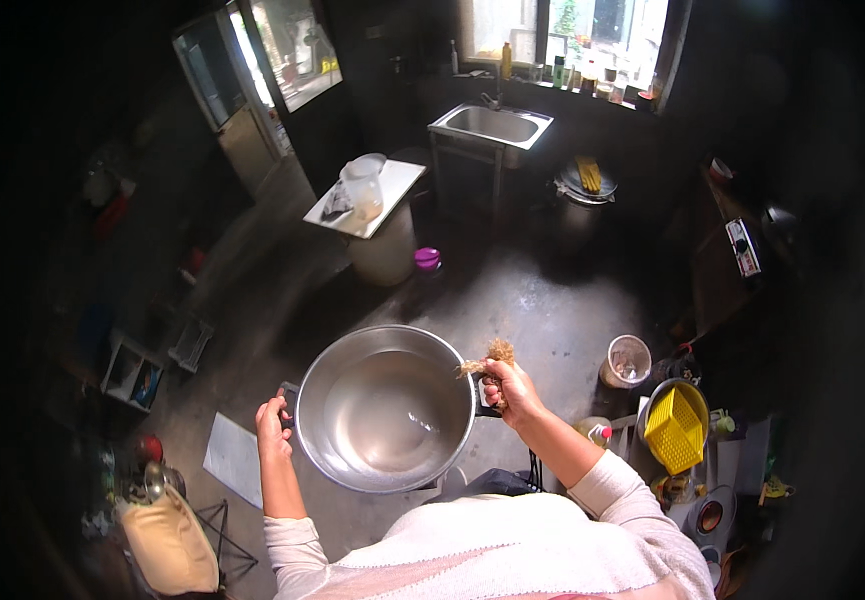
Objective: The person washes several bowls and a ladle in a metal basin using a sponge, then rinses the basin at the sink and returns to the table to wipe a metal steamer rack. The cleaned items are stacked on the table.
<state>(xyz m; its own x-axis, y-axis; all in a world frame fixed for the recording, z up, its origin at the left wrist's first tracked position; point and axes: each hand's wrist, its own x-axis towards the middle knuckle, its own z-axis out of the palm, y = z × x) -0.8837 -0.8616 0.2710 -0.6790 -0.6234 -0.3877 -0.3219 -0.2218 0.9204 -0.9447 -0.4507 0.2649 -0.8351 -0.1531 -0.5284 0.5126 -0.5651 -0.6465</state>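
Note:
A large metal pot [312, 367] with dark side handles is in front of my body, and what looks like clear water [372, 405] lies inside it. My left hand [273, 427] grips the handle [290, 403] on its left side. In my right hand [509, 391] is a bunched brown fibrous scrubber [501, 351], its frayed end sticking out over the pot's rim. The right handle [486, 409] is close against that hand, mostly covered; whether my fingers also hold it I cannot tell.
A steel sink [489, 126] stands below the window. Ahead, a white board [395, 199] on a drum carries a plastic pitcher [363, 191]. To my right are a plastic bin [625, 362] and a yellow basket [674, 429] in a basin. A tan chair [168, 544] is at lower left.

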